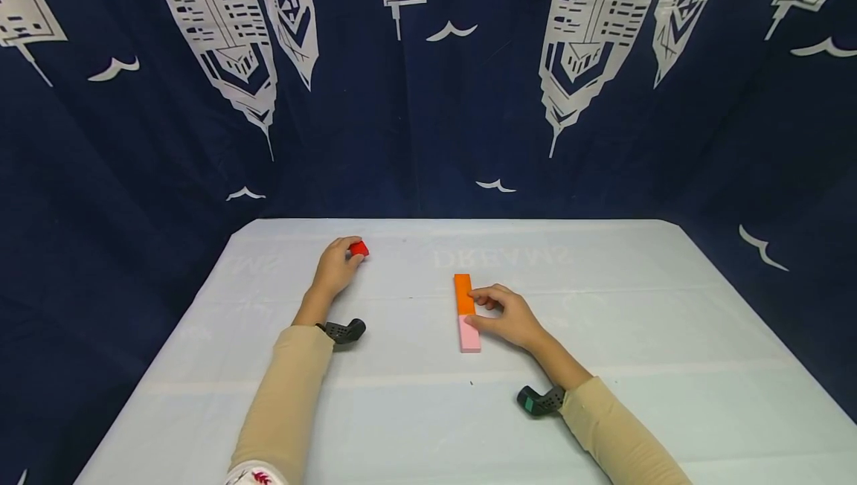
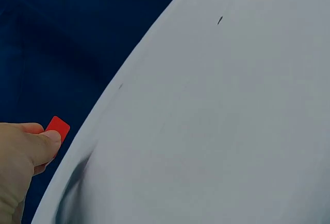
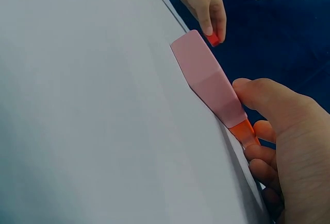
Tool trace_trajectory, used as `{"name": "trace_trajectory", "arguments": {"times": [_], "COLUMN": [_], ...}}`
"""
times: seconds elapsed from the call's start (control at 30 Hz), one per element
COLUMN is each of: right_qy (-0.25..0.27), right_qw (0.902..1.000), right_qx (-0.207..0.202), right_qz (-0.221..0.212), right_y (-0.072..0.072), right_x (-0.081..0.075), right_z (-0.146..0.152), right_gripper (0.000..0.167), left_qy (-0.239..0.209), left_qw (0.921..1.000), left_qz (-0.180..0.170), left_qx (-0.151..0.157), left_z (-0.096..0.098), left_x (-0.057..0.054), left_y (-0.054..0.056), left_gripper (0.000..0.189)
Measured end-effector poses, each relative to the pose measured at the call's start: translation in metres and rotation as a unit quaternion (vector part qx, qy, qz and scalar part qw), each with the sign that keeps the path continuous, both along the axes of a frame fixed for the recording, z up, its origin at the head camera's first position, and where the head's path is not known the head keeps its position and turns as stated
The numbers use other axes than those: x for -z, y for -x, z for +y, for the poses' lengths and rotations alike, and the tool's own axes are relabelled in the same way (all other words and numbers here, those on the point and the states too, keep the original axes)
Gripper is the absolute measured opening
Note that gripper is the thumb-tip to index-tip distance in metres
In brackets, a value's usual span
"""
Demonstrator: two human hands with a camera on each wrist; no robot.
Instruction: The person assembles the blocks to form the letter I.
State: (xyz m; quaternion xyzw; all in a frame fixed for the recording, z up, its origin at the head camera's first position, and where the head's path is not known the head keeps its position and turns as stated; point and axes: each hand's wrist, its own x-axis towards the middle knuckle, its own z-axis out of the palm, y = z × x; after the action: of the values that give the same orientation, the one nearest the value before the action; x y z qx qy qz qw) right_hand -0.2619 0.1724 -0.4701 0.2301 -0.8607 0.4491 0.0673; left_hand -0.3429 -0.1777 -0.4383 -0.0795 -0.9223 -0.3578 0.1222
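Observation:
My left hand point(image 1: 338, 265) pinches a small red block point(image 1: 360, 248) between thumb and fingers, near the far left part of the table. In the left wrist view the red block point(image 2: 58, 128) sticks out past the thumb tip. Farther right, an orange block point(image 1: 463, 294) and a pink block point(image 1: 469, 335) lie end to end in one line, the orange one farther away. My right hand point(image 1: 510, 315) is at their right side, its thumb by the pink block point(image 3: 209, 77) and its fingertips at the orange block point(image 3: 242, 131). The outer fingers are partly hidden.
A white-covered table point(image 1: 402, 410) lies under both hands. Beyond its far edge hangs a dark blue cloth point(image 1: 415, 120) printed with white buildings and birds. Dark devices are strapped to the left wrist point(image 1: 344, 331) and right wrist point(image 1: 541, 401).

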Motion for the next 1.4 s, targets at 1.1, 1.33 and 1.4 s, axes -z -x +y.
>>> {"name": "trace_trajectory", "arguments": {"times": [1.1, 1.33, 1.4], "right_qy": [0.003, 0.002, 0.004], "right_qw": [1.0000, 1.0000, 1.0000], "right_qx": [0.000, 0.002, -0.001], "right_qz": [-0.007, -0.009, -0.006], "right_y": [0.000, -0.001, -0.001], "right_x": [0.000, -0.001, -0.001], "right_z": [-0.001, -0.001, 0.000], "right_gripper": [0.043, 0.043, 0.043], "left_qy": [0.008, 0.007, 0.007], "left_qw": [0.9990, 0.9987, 0.9985], "left_qz": [-0.003, -0.002, -0.004], "left_qx": [0.043, 0.051, 0.053], "left_z": [0.047, 0.057, 0.059], "left_x": [-0.008, -0.008, -0.007], "left_y": [0.014, 0.015, 0.016], "left_gripper": [0.038, 0.038, 0.038]}}
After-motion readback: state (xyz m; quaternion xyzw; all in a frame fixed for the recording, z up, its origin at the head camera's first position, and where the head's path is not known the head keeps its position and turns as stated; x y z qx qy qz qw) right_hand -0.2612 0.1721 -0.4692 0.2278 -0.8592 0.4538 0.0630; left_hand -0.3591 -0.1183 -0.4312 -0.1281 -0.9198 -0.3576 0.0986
